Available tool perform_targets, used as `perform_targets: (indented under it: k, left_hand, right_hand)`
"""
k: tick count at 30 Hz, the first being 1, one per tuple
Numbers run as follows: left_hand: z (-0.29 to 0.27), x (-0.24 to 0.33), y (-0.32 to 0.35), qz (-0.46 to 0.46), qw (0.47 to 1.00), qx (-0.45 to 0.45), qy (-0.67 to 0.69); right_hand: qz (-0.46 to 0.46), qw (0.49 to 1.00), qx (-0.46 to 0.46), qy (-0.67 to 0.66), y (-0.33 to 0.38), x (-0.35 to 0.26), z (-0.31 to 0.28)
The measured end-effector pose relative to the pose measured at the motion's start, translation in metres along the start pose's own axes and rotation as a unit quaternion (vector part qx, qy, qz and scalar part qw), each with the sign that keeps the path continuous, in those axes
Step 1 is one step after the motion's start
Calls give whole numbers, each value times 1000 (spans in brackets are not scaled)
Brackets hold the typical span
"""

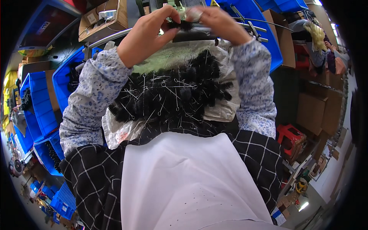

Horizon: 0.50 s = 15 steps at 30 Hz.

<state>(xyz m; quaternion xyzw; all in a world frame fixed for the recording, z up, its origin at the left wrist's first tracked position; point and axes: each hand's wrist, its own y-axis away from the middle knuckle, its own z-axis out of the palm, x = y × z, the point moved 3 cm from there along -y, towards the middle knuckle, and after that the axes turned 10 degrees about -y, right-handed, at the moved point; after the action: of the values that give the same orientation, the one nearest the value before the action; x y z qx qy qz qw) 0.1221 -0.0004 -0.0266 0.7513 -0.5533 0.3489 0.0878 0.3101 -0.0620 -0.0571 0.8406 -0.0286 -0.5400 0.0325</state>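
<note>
Head view: left hand (147, 36) and right hand (218, 23) pinch one small black bristly wire-stemmed brush (183, 25); best gripped by the wire, above the heap of black brushes (172, 94).

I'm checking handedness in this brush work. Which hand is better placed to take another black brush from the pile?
Probably the left hand: the pile of black brushes lies nearer it, while the right hand pinches the small brush.

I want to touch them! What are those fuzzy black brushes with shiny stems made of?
The small black bristle brushes look like fine, matte, probably plastic bristles on thin silvery twisted-wire stems, likely metal, glinting with looped ends. The left hand and right hand pinch one.
</note>
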Motion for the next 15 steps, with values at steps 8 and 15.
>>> perform_targets:
  k: [8, 15]
  left_hand:
    - [8, -20, 18, -60, 998, 22, -5]
    - [67, -11, 36, -9, 897, -434, 77]
  right_hand:
    - [-42, 925, 240, 292, -26, 29, 0]
    - [-26, 850, 260, 458, -64, 73, -4]
